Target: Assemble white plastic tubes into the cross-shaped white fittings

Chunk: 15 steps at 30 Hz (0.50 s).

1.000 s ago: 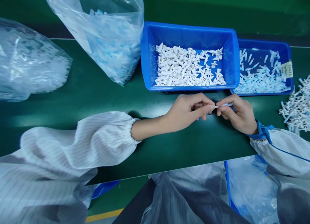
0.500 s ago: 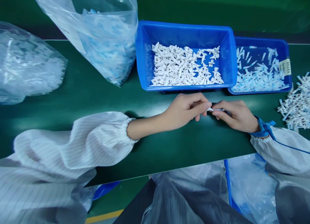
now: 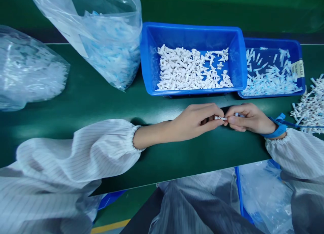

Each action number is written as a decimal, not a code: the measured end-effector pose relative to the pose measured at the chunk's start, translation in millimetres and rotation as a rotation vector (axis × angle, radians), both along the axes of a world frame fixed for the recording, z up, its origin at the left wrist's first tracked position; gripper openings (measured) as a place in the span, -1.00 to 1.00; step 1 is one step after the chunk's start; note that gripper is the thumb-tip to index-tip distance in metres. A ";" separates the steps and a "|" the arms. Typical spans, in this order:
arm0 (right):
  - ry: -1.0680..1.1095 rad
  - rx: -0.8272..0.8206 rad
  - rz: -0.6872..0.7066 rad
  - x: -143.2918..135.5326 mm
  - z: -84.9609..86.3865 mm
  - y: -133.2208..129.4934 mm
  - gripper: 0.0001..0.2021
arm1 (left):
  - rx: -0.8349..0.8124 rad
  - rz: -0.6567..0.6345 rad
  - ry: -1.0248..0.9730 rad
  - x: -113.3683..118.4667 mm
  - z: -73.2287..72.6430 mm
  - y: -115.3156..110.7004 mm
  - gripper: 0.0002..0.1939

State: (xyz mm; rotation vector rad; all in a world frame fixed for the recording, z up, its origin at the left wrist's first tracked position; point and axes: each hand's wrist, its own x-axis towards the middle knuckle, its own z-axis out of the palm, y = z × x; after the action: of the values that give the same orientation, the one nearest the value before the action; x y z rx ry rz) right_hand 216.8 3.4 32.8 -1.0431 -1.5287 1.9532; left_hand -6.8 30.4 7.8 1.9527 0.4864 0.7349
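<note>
Just in front of the bins, my two hands meet over the bench. My left hand (image 3: 194,122) is closed, thumb and fingers pinching a small white plastic fitting (image 3: 219,118). The fitting lies sideways, its right end reaching the fingertips of my right hand (image 3: 250,119). That hand is also closed, pinching at a narrow pale-blue end of the piece; whether this end is a separate part I cannot tell. Another pale-blue plastic piece (image 3: 237,115) shows between the right fingers, mostly hidden. A blue strap (image 3: 277,129) circles my right wrist.
A blue bin (image 3: 193,92) with white fittings stands behind my hands. Right of it is a lower blue tray (image 3: 275,95) of pale-blue pieces, then a loose pile (image 3: 310,106) on the green bench (image 3: 164,159). Clear bags (image 3: 111,52) of parts stand left. A cord trails from the strap.
Both hands have shifted slightly right. The left fingers have opened around the fitting, so more of it shows, and the right fingers now curl closer about its end.
</note>
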 end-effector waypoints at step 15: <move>-0.385 0.804 -0.004 -1.7 0.0 -1.1 -0.82 | -0.316 -0.008 0.011 1.2 2.5 1.0 -0.70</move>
State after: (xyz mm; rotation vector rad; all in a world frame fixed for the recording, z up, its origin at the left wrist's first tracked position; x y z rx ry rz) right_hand 215.1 2.3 32.8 -1.0542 -2.2246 0.9610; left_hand -5.6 31.4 10.3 1.6630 0.5655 0.6019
